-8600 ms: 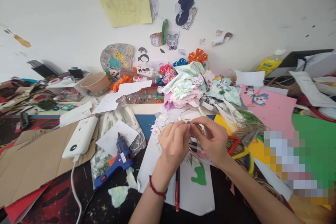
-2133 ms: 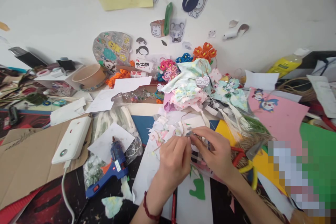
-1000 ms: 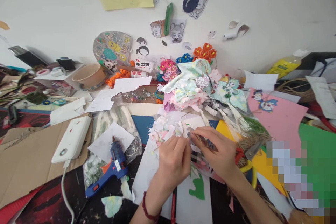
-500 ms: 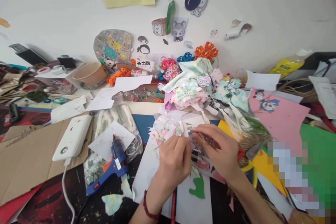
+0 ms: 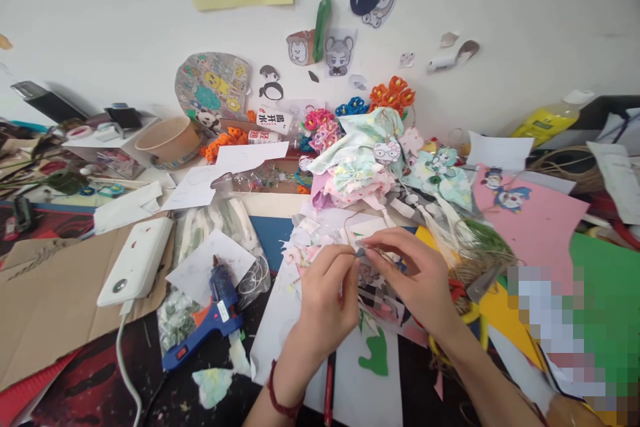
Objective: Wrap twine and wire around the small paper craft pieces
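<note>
My left hand (image 5: pixel 327 293) and my right hand (image 5: pixel 415 277) meet over the middle of the work surface, fingertips pinched together. Between them is a small grey piece (image 5: pixel 361 252), too small to name, touched by both hands. Under and behind the fingers lie cut paper and fabric scraps (image 5: pixel 305 240), on white paper (image 5: pixel 280 320). A clear sheet with printed cartoon figures (image 5: pixel 383 303) is partly covered by my right hand. Below it lies a green cut-out (image 5: pixel 375 355), and a dark red pencil-like stick (image 5: pixel 329 390) lies near my left wrist.
A blue glue gun (image 5: pixel 215 313) lies at left beside a white power bank (image 5: pixel 134 260) on cardboard (image 5: pixel 65 300). Yellow-handled scissors (image 5: pixel 473 320) and twine are right of my hand. Fabric pouches (image 5: pixel 360 173) and orange yarn flowers (image 5: pixel 393 95) are piled against the wall.
The brown thing seen in my right hand earlier no longer shows. My right fingers have come up to the left fingertips, and the grey piece now shows between them.
</note>
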Motion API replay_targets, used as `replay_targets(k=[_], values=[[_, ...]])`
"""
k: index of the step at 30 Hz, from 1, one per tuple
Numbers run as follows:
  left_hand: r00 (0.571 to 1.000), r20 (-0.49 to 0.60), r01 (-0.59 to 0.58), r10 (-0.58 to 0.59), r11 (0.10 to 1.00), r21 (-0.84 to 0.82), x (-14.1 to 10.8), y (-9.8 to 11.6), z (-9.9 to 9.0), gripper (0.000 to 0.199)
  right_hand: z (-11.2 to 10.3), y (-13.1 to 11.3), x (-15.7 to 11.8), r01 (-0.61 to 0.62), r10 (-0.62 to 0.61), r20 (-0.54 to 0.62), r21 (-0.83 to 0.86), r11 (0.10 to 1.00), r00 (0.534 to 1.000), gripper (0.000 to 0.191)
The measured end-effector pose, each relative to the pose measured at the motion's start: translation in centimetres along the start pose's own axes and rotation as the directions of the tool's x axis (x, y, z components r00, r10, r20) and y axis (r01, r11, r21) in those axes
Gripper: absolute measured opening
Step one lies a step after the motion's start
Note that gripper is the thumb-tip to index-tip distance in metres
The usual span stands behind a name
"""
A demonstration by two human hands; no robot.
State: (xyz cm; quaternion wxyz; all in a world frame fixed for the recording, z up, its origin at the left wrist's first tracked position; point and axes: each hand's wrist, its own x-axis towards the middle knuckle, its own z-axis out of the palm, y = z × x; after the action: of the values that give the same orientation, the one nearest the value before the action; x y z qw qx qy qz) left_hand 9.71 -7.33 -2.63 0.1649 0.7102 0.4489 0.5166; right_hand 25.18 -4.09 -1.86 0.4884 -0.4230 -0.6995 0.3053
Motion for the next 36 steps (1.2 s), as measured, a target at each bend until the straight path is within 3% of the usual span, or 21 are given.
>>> replay_targets(k=[4,11,18,23,29,36], values=[[0.999,0.033,-0.029,0.028,0.998,0.052,0.0,-0.27,-0.1,0.016,-0.74,-0.26,0.38,0.069,-0.063,0.075,-0.088,0.994,0.995,0.014],[0.999,0.04,-0.038,0.035,0.995,0.09,0.03,-0.17,0.01,0.017,-0.84,-0.26,0.22,0.128,-0.12,0.067,-0.129,0.983,0.991,0.014],[0.999,0.038,-0.015,0.011,0.995,0.101,0.05,-0.13,0.04,0.015,-0.94,-0.21,0.21,0.046,-0.037,0.073,-0.135,0.99,0.997,0.013],[0.999,-0.037,-0.026,0.034,0.979,0.202,0.22,-0.06,-0.01,0.012,-0.91,0.15,-0.13,0.029,-0.024,0.036,-0.15,0.988,0.999,0.015],[0.998,0.07,-0.015,-0.008,0.948,0.317,-0.05,-0.1,0.12,0.022,-0.57,0.0,-0.3,0.133,-0.128,0.039,-0.237,0.962,0.991,0.015],[0.996,0.084,-0.046,0.019,0.942,0.331,-0.45,-0.49,0.44,0.027,-0.54,-0.13,-0.25,0.182,-0.174,0.054,-0.261,0.948,0.983,0.017]])
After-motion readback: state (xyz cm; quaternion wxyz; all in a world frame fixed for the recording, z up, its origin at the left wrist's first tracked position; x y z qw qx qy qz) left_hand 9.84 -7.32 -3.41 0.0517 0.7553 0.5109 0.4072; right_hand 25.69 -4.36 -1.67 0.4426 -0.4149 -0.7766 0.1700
